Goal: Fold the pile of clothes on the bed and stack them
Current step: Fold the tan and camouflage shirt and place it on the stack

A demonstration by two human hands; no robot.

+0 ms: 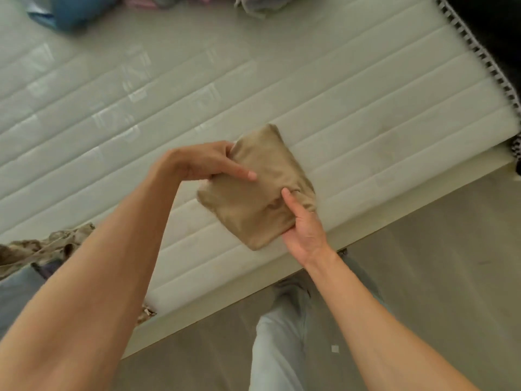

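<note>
The left hand (205, 162) holds the far left edge of a folded beige garment (258, 190), with the index finger stretched flat on the top of the cloth and the other fingers curled under it. The right hand (303, 230) grips the near right corner of the same garment, the thumb pressing on top and the fingers hidden below. The garment is one small, nearly square packet, held between the two hands just above the white quilted mattress (141, 114), near its front edge; whether it touches the mattress I cannot tell. At the left edge of the view lies one pile with a brown patterned cloth (42, 246) on top of a pale blue-grey piece (17, 292), well apart from the hands. At the far side of the mattress there is one blue cloth (73, 9) and a blurred heap of mixed clothes (253, 4), perhaps several pieces. Below the arms, one leg in light jeans (279, 342) stands on the grey floor (437, 277).
</note>
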